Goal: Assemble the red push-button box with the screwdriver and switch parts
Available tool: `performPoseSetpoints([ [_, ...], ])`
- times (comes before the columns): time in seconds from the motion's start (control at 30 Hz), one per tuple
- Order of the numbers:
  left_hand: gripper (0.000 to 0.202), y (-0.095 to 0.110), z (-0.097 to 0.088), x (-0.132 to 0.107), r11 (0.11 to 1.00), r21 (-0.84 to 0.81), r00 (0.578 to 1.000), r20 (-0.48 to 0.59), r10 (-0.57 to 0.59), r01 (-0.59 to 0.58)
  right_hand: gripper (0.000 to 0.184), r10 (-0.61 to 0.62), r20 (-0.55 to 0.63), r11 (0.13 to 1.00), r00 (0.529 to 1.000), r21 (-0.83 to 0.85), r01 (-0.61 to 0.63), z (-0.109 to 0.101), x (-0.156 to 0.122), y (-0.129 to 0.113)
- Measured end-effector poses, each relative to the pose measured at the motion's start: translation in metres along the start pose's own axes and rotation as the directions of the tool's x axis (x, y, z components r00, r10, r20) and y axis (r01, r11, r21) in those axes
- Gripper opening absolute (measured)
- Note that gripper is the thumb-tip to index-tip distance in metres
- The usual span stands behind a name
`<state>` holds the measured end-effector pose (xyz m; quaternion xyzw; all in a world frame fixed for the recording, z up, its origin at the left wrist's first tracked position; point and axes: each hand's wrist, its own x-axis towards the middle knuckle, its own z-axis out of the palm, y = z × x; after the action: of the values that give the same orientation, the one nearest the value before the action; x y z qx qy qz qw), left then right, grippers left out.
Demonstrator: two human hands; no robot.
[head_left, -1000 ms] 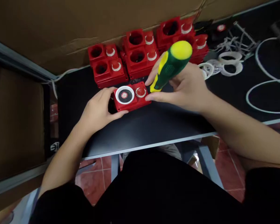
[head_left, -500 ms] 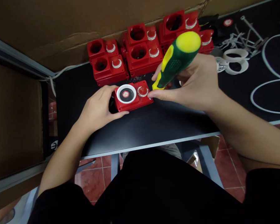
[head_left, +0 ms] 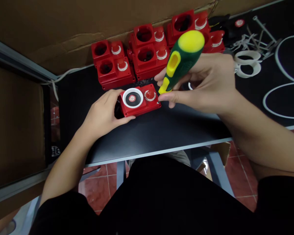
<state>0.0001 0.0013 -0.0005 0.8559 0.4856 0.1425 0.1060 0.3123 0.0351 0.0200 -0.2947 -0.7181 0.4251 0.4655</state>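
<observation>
A red box point(head_left: 139, 101) with a white-ringed black disc and a red button lies on the black table point(head_left: 147, 133). My left hand point(head_left: 103, 114) grips its left end, fingers curled round it. My right hand point(head_left: 205, 85) is closed on a green and yellow screwdriver point(head_left: 180, 60), held upright and tilted. The screwdriver's lower end sits just right of the box's far right corner; its tip is hidden by my fingers.
Several red boxes with open round holes point(head_left: 142, 49) are stacked at the back against a cardboard sheet point(head_left: 88, 23). White rings point(head_left: 247, 62) and white loops of cord point(head_left: 281, 98) lie at the right. An open cardboard box point(head_left: 14, 124) stands left of the table.
The screwdriver handle has tipped slightly to the left and my right fingers have shifted round it. My left hand and the red box have stayed in place.
</observation>
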Motion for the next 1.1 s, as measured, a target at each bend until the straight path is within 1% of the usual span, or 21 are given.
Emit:
performPoseSetpoints([
  [0.07,0.078,0.000,0.000,0.000,1.000,0.002,1.000,0.002,-0.008,0.008,0.022,0.039,0.020,0.998,0.999,0.044,-0.040,-0.001,0.001,-0.001],
  [0.13,0.077,0.000,0.000,0.000,1.000,0.003,1.000,0.005,-0.014,0.014,0.025,0.065,0.032,0.995,0.997,0.071,-0.067,-0.003,0.002,-0.002],
  [0.2,0.077,0.000,0.000,0.000,1.000,0.002,1.000,0.008,-0.018,0.018,0.028,0.073,0.041,0.995,0.997,0.062,-0.075,-0.004,0.002,0.000],
  [0.3,0.077,0.000,0.000,0.001,1.000,0.001,1.000,0.013,-0.025,0.025,0.024,0.056,0.062,0.998,0.997,0.002,-0.056,-0.004,0.003,0.003],
  [0.4,0.075,0.002,-0.001,0.001,0.999,0.006,0.999,0.023,-0.039,0.039,0.019,0.011,0.070,1.000,0.998,-0.023,-0.010,-0.002,0.003,0.006],
  [0.5,0.073,0.004,-0.002,0.001,0.999,0.007,0.999,0.025,-0.040,0.040,0.026,-0.002,0.038,0.999,0.999,-0.032,0.003,0.001,0.004,0.010],
  [0.6,0.072,0.005,-0.003,0.002,0.999,0.005,0.999,0.019,-0.034,0.034,0.035,0.032,-0.005,0.999,0.999,-0.035,-0.033,0.005,0.003,0.012],
  [0.73,0.073,0.004,-0.003,0.002,0.999,0.011,0.998,0.027,-0.048,0.048,0.039,0.067,-0.060,0.997,0.996,-0.043,-0.069,0.007,0.001,0.009],
  [0.87,0.074,0.003,-0.003,0.001,0.999,0.002,0.998,0.033,-0.045,0.045,0.032,0.092,-0.077,0.993,0.993,-0.066,-0.098,0.009,-0.001,0.005],
  [1.03,0.075,0.002,-0.002,0.001,0.999,0.010,0.999,0.038,-0.032,0.032,0.020,0.031,-0.072,0.995,0.997,-0.096,-0.038,0.007,-0.002,0.003],
  [1.1,0.075,0.001,-0.002,0.001,0.999,0.018,0.999,0.037,-0.031,0.030,0.020,0.026,-0.052,0.993,0.998,-0.114,-0.031,0.005,-0.001,0.002],
])
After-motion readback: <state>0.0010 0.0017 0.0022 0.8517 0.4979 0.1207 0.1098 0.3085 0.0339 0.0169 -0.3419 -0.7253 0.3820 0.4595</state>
